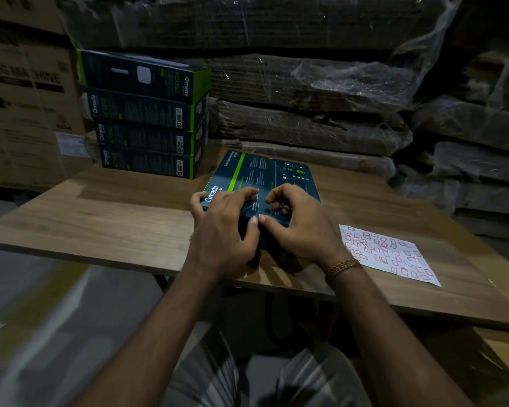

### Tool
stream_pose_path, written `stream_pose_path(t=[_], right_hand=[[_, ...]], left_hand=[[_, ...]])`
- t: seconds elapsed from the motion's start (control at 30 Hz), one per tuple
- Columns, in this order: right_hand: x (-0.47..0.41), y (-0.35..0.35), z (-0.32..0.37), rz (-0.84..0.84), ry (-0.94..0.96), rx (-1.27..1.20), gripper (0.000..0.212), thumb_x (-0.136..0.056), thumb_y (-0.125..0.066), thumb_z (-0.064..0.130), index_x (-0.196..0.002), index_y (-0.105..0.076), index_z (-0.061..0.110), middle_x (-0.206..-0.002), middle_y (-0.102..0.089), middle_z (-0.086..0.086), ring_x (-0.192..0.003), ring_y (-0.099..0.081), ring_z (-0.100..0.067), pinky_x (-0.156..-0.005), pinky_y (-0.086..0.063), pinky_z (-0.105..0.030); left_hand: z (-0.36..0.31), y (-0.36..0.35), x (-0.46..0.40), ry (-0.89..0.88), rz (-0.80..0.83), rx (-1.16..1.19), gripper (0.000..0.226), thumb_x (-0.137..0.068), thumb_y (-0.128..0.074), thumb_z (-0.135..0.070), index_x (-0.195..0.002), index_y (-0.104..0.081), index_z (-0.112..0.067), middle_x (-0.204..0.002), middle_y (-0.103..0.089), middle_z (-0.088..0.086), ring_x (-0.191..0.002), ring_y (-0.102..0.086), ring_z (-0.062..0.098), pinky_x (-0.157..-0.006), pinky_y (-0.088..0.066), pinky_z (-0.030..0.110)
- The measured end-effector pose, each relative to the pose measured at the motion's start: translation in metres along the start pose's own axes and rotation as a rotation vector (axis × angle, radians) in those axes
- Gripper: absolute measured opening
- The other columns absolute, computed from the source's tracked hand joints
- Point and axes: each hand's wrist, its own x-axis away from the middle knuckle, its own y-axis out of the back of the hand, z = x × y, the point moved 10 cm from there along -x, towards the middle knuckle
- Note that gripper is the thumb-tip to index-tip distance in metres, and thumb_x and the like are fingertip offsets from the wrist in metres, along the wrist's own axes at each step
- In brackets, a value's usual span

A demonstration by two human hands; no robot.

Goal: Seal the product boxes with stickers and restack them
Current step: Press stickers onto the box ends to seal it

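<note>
A: Where is the product box (263, 179)?
B: Flat on the wooden table (115, 212), under both sets of fingers. The left hand (224, 221) grips its left edge, fingers curled; the right hand (294, 221) rests on it, fingertips bent. Contents cannot be told.
A: Surroundings?
B: Sticker sheet (387, 252) right of the fingers; stack of four boxes (147, 118) beyond them; wrapped cardboard (306, 92) behind.

A dark teal product box (259, 183) with a green stripe lies flat, printed face up. Left of and behind it stands a stack of four matching boxes (147, 116). Right of it lies a white sticker sheet (388, 254), red-outlined stickers scattered across it.
</note>
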Motion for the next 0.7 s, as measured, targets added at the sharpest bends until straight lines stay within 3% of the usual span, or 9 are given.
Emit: stream_pose_path(t=[0.3,0.7], right_hand=[[0.0051,0.0006,0.0055,0.020,0.050,0.068,0.032,-0.089,-0.081,0.028,-0.114,-0.062,0.026,-0.108,-0.058,0.012,-0.097,-0.054,0.005,-0.077,-0.041,-0.002],[0.0044,0.0014,0.0070,-0.041,0.012,0.077,0.029,-0.085,-0.080,0.033,-0.107,-0.062,0.026,-0.102,-0.058,0.013,-0.092,-0.055,0.002,-0.073,-0.040,-0.003]], left_hand=[[-0.0010,-0.0005,0.0007,-0.006,-0.001,-0.018,0.052,-0.096,-0.058,-0.049,-0.144,-0.055,-0.031,-0.133,-0.065,-0.016,-0.130,-0.054,0.004,-0.123,-0.016,0.058],[-0.0004,-0.0014,0.0002,-0.013,0.001,-0.029,0.054,-0.094,-0.058,-0.048,-0.145,-0.054,-0.031,-0.132,-0.065,-0.016,-0.131,-0.054,0.006,-0.122,-0.017,0.060]])
